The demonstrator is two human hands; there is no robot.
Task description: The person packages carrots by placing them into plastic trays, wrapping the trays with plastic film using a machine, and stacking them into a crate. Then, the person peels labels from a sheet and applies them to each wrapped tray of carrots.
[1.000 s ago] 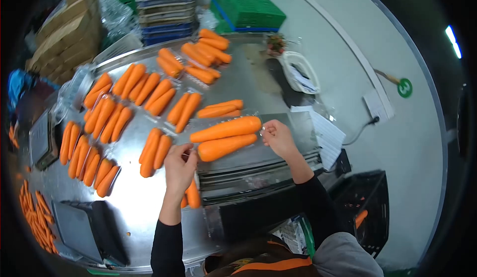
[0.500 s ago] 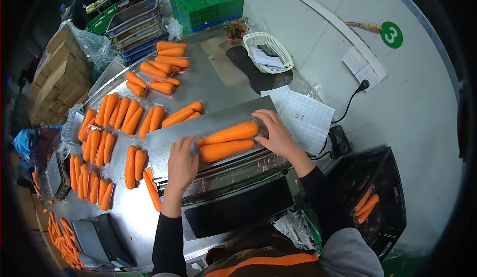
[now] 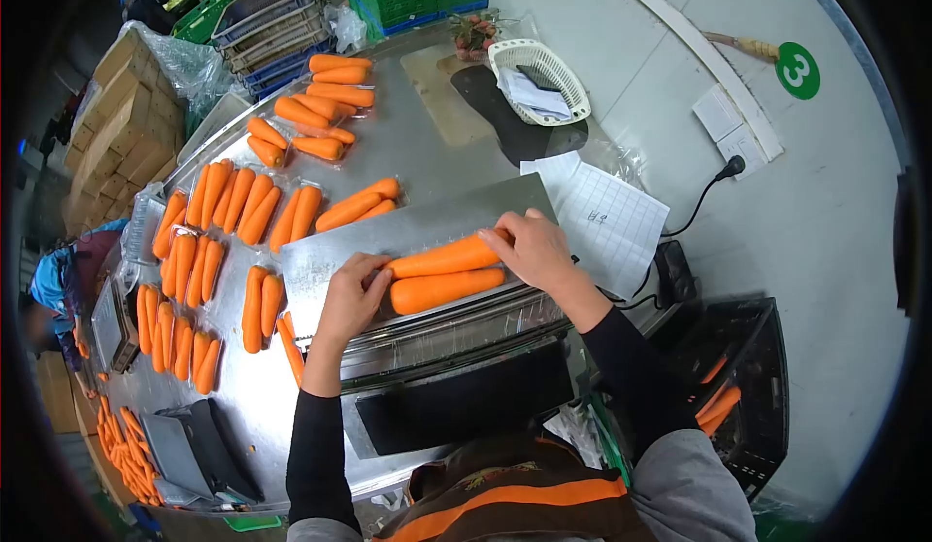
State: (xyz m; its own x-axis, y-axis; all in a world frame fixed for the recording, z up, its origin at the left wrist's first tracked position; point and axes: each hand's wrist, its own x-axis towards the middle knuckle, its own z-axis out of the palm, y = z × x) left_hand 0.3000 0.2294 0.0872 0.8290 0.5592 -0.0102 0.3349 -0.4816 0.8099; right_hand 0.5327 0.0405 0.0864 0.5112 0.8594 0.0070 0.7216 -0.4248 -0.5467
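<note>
Two large carrots [image 3: 448, 290] lie side by side on the metal top plate [image 3: 330, 265] of a machine. Whether a clear tray or film is around them is hard to make out. My left hand [image 3: 351, 299] holds their left end, with the fingers bent and the thumb close by. At the other end, my right hand [image 3: 536, 254] has its thumb and fingers closed on the tip of the upper carrot. Clear film [image 3: 437, 341] stretches along the machine's front, above a black panel [image 3: 466, 401].
Packed carrots [image 3: 228, 207] cover the table's left side. Loose carrots [image 3: 131, 459] lie at lower left, near another person [image 3: 68, 285]. A white basket [image 3: 540, 82] and paper sheets [image 3: 607, 221] are beyond the plate. A black crate [image 3: 757, 396] stands at right.
Both hands have closed in on the carrots: the left fingers now meet the left end, and the right hand has bent over the upper carrot's tip. The view has shifted slightly.
</note>
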